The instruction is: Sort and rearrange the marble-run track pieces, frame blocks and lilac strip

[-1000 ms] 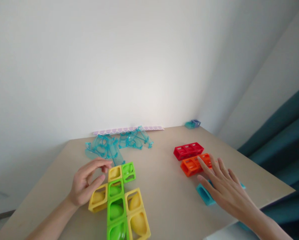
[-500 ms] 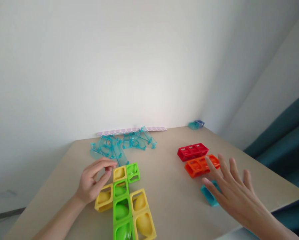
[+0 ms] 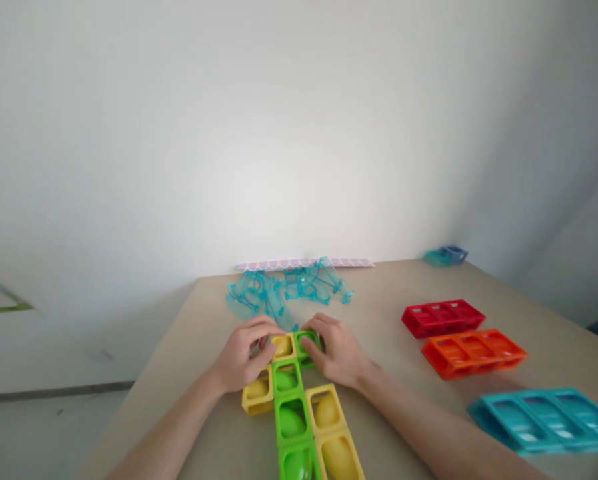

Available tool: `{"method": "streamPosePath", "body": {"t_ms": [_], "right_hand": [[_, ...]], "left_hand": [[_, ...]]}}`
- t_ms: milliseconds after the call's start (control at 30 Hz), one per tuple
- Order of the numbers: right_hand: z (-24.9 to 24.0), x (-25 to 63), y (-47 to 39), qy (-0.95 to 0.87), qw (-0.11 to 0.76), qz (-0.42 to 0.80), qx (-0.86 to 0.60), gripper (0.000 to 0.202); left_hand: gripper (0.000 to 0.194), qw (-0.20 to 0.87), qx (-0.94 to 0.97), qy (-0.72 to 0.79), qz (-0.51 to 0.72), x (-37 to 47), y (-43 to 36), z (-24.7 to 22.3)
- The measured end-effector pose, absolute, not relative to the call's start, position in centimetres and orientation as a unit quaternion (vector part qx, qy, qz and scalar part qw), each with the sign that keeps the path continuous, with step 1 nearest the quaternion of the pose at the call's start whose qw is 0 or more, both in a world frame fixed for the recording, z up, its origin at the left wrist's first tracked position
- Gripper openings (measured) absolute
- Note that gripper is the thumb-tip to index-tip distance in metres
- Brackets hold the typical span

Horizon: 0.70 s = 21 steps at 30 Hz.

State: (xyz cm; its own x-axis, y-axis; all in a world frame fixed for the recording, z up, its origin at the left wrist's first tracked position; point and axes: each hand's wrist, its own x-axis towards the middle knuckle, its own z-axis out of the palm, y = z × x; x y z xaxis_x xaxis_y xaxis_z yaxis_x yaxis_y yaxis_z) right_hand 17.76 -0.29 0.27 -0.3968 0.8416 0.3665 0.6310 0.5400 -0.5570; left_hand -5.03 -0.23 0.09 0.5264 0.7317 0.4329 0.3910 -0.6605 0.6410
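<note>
In the head view, a structure of joined hollow cube blocks lies on the table. Its middle column has green cubes [image 3: 292, 420], with yellow cubes [image 3: 335, 453] attached on the right and one yellow cube [image 3: 257, 392] on the left. My left hand [image 3: 246, 353] is curled round the left side of the far yellow cube [image 3: 283, 347], its fingertips against it. On the other side, my right hand [image 3: 336, 348] grips the far green cube [image 3: 306, 343], thumb on the near side and fingers behind.
Red [image 3: 443, 318], orange [image 3: 473, 353] and blue [image 3: 546, 421] three-cube rows lie to the right. Clear teal plastic pieces [image 3: 259, 293] are heaped at the back, before a purple patterned strip [image 3: 306, 264]. A dark blue cube [image 3: 453, 255] stands in the far right corner.
My right hand has moved left from over the blue blocks and closed on the far green cube. My left hand stays by the far yellow cube. The view has turned left.
</note>
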Motion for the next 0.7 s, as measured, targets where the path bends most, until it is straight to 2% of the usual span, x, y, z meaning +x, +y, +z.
{"method": "streamPosePath", "body": {"t_ms": [333,700], "right_hand": [[-0.73,18.62,0.21,-0.805,0.285,0.252,-0.455,0.017],[-0.80,18.45,0.11,-0.802,0.315,0.239,-0.448,0.015]], "left_hand": [[0.025,0.315,0.853,0.311,0.278,-4.82,-0.24,0.05],[0.026,0.314,0.863,0.300,0.256,-4.72,-0.26,0.30]]}}
